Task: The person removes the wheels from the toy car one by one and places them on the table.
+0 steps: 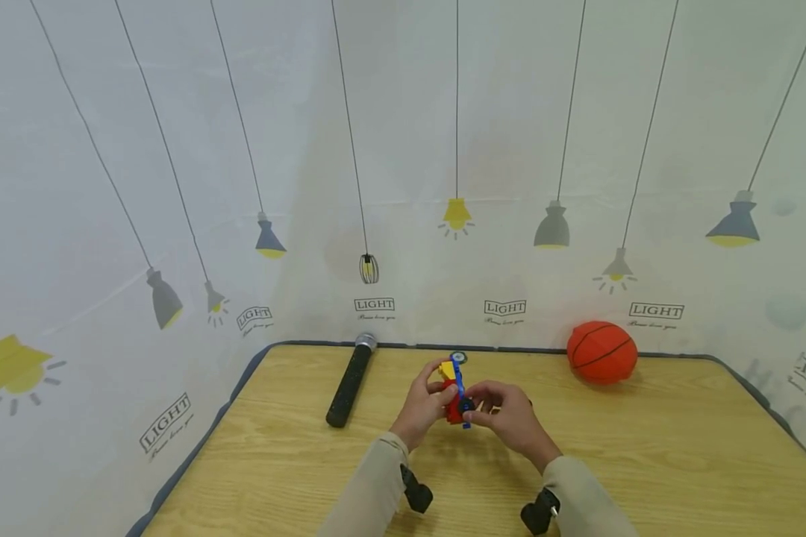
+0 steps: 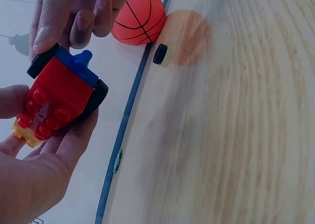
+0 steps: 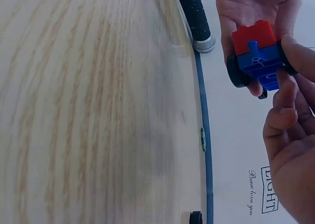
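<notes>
Clamped in your left hand (image 1: 418, 410), the toy car (image 1: 453, 395) is held up over the wooden table (image 1: 275, 462), and your right hand (image 1: 513, 420), just beside, pinches one of its black wheels (image 2: 43, 60). You have it between the microphone (image 1: 349, 386), lying on the left, and the red ball (image 1: 601, 353) at the far right. Near the table's far edge lie a loose wheel (image 2: 160, 53) and a small green disc (image 2: 117, 161).
</notes>
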The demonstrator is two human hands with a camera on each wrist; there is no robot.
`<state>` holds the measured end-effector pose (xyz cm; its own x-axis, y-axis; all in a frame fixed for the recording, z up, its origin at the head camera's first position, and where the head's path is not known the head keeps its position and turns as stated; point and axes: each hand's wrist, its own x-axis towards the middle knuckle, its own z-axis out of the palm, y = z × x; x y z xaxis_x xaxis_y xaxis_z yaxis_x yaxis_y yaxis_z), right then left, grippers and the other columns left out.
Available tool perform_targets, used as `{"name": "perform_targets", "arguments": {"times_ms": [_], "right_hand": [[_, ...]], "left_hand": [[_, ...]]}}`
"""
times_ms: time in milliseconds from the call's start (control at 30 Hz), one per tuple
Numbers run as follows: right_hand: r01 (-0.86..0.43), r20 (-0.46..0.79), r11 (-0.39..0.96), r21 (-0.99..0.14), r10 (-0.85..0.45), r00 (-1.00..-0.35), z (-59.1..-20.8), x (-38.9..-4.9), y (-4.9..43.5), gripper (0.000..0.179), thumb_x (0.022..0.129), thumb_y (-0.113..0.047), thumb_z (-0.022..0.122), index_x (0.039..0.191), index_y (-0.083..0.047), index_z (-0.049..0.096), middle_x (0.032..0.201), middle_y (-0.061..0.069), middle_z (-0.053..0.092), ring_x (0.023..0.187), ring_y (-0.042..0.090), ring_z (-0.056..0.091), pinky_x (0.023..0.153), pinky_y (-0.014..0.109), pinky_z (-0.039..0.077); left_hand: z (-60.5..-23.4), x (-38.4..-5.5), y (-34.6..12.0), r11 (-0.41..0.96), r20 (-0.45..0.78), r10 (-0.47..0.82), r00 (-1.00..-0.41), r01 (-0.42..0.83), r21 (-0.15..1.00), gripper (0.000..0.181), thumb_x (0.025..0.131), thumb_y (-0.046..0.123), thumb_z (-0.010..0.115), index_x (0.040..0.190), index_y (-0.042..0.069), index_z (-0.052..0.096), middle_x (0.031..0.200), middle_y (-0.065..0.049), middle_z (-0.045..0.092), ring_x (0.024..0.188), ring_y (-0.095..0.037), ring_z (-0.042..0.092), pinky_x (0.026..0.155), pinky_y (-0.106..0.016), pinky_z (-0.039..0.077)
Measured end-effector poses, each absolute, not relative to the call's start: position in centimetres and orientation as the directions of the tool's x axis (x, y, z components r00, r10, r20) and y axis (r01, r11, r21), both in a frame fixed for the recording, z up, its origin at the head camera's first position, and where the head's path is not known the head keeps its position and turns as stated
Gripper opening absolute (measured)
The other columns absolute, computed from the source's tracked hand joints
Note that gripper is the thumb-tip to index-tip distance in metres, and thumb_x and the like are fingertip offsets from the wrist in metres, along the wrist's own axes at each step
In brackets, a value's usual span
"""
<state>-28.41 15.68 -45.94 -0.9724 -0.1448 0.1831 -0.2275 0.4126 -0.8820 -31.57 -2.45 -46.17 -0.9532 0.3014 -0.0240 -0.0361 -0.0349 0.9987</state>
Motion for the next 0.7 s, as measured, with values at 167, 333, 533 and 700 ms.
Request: {"name": "perform_targets", "arguments": {"times_ms": [167, 333, 533, 700], "right_hand": [[-0.217, 0.179, 0.451, -0.865, -0.126, -0.976, -45.79, -28.39, 15.61, 0.023, 0.083, -0.009, 0.081, 0.104, -0.009, 0.073, 0.091, 0.004, 0.071, 0.077, 0.016, 0.058, 0.065, 0.023, 0.050], [-0.248, 0.203, 0.496, -0.832, -0.144, -0.968, -45.77, -28.50, 15.58, 0.021, 0.082, -0.012, 0.082, 0.102, -0.011, 0.076, 0.083, 0.001, 0.069, 0.074, 0.014, 0.058, 0.064, 0.023, 0.049], [-0.246, 0.214, 0.497, -0.832, -0.122, -0.969, -45.79, -28.50, 15.55, 0.017, 0.081, -0.011, 0.083, 0.096, -0.011, 0.078, 0.075, 0.000, 0.059, 0.072, 0.015, 0.051, 0.062, 0.023, 0.042], [-0.207, 0.193, 0.480, -0.852, -0.081, -0.978, -46.17, -28.45, 15.32, 0.017, 0.080, -0.008, 0.083, 0.095, -0.010, 0.075, 0.076, 0.002, 0.056, 0.074, 0.015, 0.049, 0.062, 0.023, 0.040]], "left_hand": [[-46.22, -31.50, -2.41, -0.020, -0.026, 0.284, -0.958, -0.033, 0.999, 0.054, 0.102, 0.012, 0.057, 0.152, 0.021, 0.039, 0.127, -0.021, 0.058, 0.108, -0.025, 0.065, 0.094, -0.048, 0.058], [-46.44, -31.73, -2.33, -0.004, -0.031, 0.263, -0.964, -0.033, 0.999, 0.054, 0.101, 0.011, 0.058, 0.151, 0.022, 0.040, 0.127, -0.021, 0.058, 0.108, -0.026, 0.065, 0.093, -0.047, 0.059], [-46.57, -31.93, -2.20, -0.006, -0.027, 0.254, -0.967, -0.029, 1.000, 0.054, 0.102, 0.010, 0.057, 0.152, 0.022, 0.040, 0.125, -0.021, 0.059, 0.103, -0.024, 0.067, 0.089, -0.044, 0.060], [-46.77, -31.80, -2.08, 0.000, -0.022, 0.253, -0.967, -0.023, 1.000, 0.055, 0.101, 0.009, 0.057, 0.152, 0.020, 0.039, 0.124, -0.020, 0.060, 0.102, -0.023, 0.067, 0.088, -0.042, 0.061]]}}
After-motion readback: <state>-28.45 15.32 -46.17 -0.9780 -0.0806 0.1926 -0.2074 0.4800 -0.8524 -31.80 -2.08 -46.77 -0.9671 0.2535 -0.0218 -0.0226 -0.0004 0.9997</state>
